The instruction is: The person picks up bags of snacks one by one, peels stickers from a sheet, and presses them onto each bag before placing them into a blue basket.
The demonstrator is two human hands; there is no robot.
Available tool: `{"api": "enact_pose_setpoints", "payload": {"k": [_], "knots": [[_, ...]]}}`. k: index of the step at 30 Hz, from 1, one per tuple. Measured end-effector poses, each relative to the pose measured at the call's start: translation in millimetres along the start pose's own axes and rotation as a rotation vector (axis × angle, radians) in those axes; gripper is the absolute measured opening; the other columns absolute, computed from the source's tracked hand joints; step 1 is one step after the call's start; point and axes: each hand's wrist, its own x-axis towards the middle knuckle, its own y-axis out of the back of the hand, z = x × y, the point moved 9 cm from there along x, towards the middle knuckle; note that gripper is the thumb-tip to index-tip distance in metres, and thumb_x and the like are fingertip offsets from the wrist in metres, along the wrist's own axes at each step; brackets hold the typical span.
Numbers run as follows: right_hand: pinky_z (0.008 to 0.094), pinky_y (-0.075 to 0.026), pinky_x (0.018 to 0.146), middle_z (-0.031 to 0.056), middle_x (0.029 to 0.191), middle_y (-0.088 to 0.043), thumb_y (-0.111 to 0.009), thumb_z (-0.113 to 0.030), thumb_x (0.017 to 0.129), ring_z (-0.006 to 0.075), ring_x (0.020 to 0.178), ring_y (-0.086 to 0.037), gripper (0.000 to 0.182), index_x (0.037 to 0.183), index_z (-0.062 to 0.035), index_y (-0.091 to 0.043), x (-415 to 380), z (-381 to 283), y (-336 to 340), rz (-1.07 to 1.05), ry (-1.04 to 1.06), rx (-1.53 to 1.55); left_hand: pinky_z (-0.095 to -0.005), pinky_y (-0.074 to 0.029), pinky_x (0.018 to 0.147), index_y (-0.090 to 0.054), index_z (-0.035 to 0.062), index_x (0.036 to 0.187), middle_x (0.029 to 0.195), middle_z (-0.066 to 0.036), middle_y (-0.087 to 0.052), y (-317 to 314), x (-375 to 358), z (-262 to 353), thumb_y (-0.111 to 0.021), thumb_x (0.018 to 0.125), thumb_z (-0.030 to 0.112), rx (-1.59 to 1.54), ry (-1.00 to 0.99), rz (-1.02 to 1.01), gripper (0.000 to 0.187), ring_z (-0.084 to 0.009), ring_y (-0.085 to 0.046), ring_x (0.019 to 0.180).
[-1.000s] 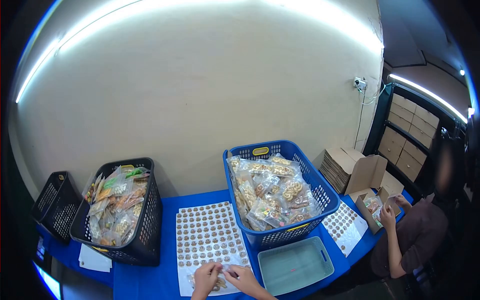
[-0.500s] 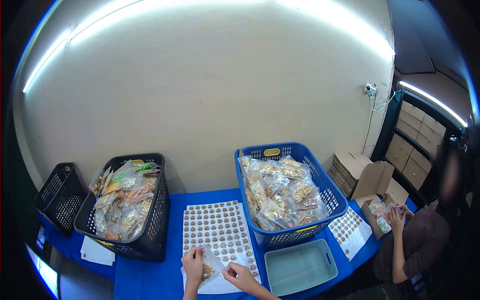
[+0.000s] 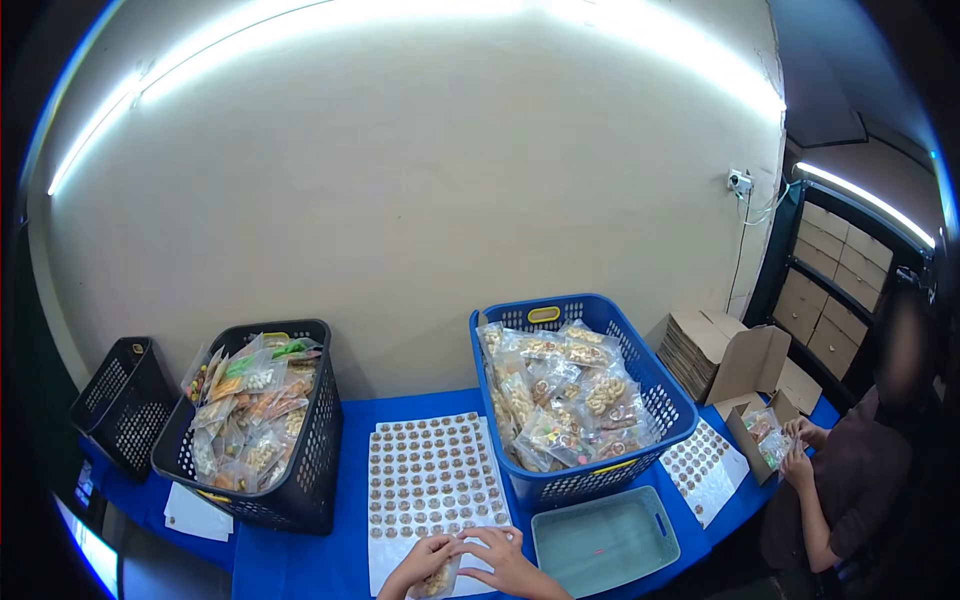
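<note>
Near the bottom centre, my left hand (image 3: 425,562) pinches the top of a clear plastic packet (image 3: 437,582) with pale snack pieces inside. My right hand (image 3: 498,560) meets it at the packet's upper edge, its thumb and forefinger closed there and the other fingers spread. Both hands are over the lower part of a white sheet (image 3: 430,475) covered with rows of round brown stickers. Right of my right hand is a pale green tray (image 3: 603,540) with a small red mark inside. Behind the tray, a blue basket (image 3: 647,362) holds many filled packets.
A black basket (image 3: 322,430) of packets stands left, beside a smaller black basket (image 3: 125,405). At right are another sticker sheet (image 3: 703,470), stacked cardboard (image 3: 698,350), an open carton (image 3: 760,445) with packets, and a co-worker (image 3: 840,490) whose hands are at the carton.
My hands have come together at the packet's top and moved lower, the packet now more upright. The co-worker's hands have lowered slightly. The view has shifted a little.
</note>
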Motion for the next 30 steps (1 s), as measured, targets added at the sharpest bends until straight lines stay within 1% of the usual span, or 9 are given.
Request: {"api": "enact_pose_setpoints", "payload": {"k": [4, 8, 9, 10, 14, 17, 18, 24, 30], "knots": [[0.048, -0.017, 0.088, -0.0023, 0.109, -0.051, -0.058, -0.029, 0.078, 0.0155, 0.11, -0.04, 0.021, 0.097, -0.0196, -0.059, -12.5, 7.5, -18.0, -0.107, 0.048, 0.022, -0.0186, -0.04, 0.058, -0.058, 0.0015, 0.099, 0.082, 0.0, -0.056, -15.1, -4.8, -9.7, -0.051, 0.087, 0.022, -0.012, 0.163, -0.117, 0.025, -0.0034, -0.048, 0.069], [0.0443, -0.022, 0.088, -0.0005, 0.091, -0.057, -0.057, -0.022, 0.079, 0.0159, 0.095, -0.05, 0.011, 0.088, -0.0152, -0.058, -20.8, 25.5, -14.2, -0.044, -0.067, 0.097, -0.0247, -0.038, 0.085, -0.056, 0.0016, 0.103, 0.101, -0.004, -0.056, -19.6, 2.3, 1.8, -0.044, 0.09, 0.02, -0.071, -0.002, -0.104, 0.026, -0.011, -0.049, 0.097], [0.0432, -0.024, 0.087, 0.0004, 0.088, -0.058, -0.057, -0.021, 0.079, 0.0165, 0.09, -0.053, 0.01, 0.087, -0.0138, -0.057, -19.0, 27.5, -6.0, -0.027, -0.127, 0.142, -0.0246, -0.038, 0.087, -0.056, 0.0023, 0.105, 0.103, -0.006, -0.057, -11.9, 1.2, 23.1, -0.044, 0.09, 0.018, 0.006, -0.188, -0.078, 0.025, -0.0121, -0.05, 0.099], [0.0373, -0.032, 0.08, 0.0039, 0.08, -0.058, -0.056, -0.017, 0.079, 0.0202, 0.078, -0.056, 0.009, 0.084, -0.0089, -0.057, -16.9, 23.0, 14.4, 0.066, -0.126, 0.094, -0.0251, -0.038, 0.087, -0.056, 0.0022, 0.105, 0.103, -0.006, -0.058, -8.5, -1.0, 30.1, -0.046, 0.088, 0.016, -0.007, -0.206, -0.06, 0.024, -0.0127, -0.051, 0.098], [0.0332, -0.038, 0.066, 0.0064, 0.079, -0.059, -0.056, -0.015, 0.078, 0.0239, 0.073, -0.056, 0.01, 0.082, -0.0052, -0.058, -20.0, 45.9, 26.9, 0.171, -0.215, 0.142, -0.0267, -0.041, 0.082, -0.06, 0.0011, 0.098, 0.096, -0.007, -0.061, -8.9, -19.2, 67.4, -0.054, 0.084, 0.013, 0.046, -0.28, 0.083, 0.02, -0.014, -0.055, 0.092], [0.0347, -0.038, 0.068, 0.0067, 0.078, -0.059, -0.057, -0.017, 0.078, 0.0242, 0.073, -0.056, 0.012, 0.081, -0.0054, -0.057, -17.8, 35.6, 30.1, 0.139, -0.233, 0.148, -0.0268, -0.043, 0.077, -0.061, 0.0003, 0.092, 0.09, -0.007, -0.063, -5.7, -17.9, 63.8, -0.057, 0.081, 0.012, 0.194, -0.312, 0.262, 0.016, -0.0144, -0.056, 0.087], [0.035, -0.039, 0.066, 0.0073, 0.077, -0.058, -0.057, -0.017, 0.078, 0.0248, 0.072, -0.056, 0.012, 0.082, -0.0051, -0.057, -17.7, 30.8, 27.7, 0.104, -0.216, 0.129, -0.0254, -0.043, 0.068, -0.063, 0.0008, 0.081, 0.078, -0.008, -0.062, -5.9, -23.9, 77.7, -0.059, 0.078, 0.008, 0.205, -0.439, 0.36, 0.009, -0.016, -0.058, 0.074], [0.0357, -0.043, 0.053, 0.0117, 0.072, -0.054, -0.055, -0.018, 0.079, 0.0293, 0.062, -0.056, 0.016, 0.082, -0.0023, -0.054, -22.2, 23.9, 4.8, 0.081, -0.202, 0.186, -0.0253, -0.042, 0.066, -0.058, -0.001, 0.076, 0.071, -0.007, -0.058, -22.0, -33.5, 62.9, -0.061, 0.076, 0.01, 0.103, -0.455, 0.459, 0.012, -0.0151, -0.055, 0.069], [0.0354, -0.043, 0.053, 0.011, 0.068, -0.054, -0.058, -0.017, 0.077, 0.029, 0.06, -0.055, 0.016, 0.076, -0.0027, -0.052, -12.1, 11.7, 2.4, 0.078, -0.234, 0.239, -0.0249, -0.041, 0.063, -0.057, -0.0005, 0.071, 0.068, -0.006, -0.056, 5.7, -42.0, 57.0, -0.06, 0.074, 0.006, 0.049, -0.417, 0.695, 0.008, -0.0131, -0.052, 0.065]]}}
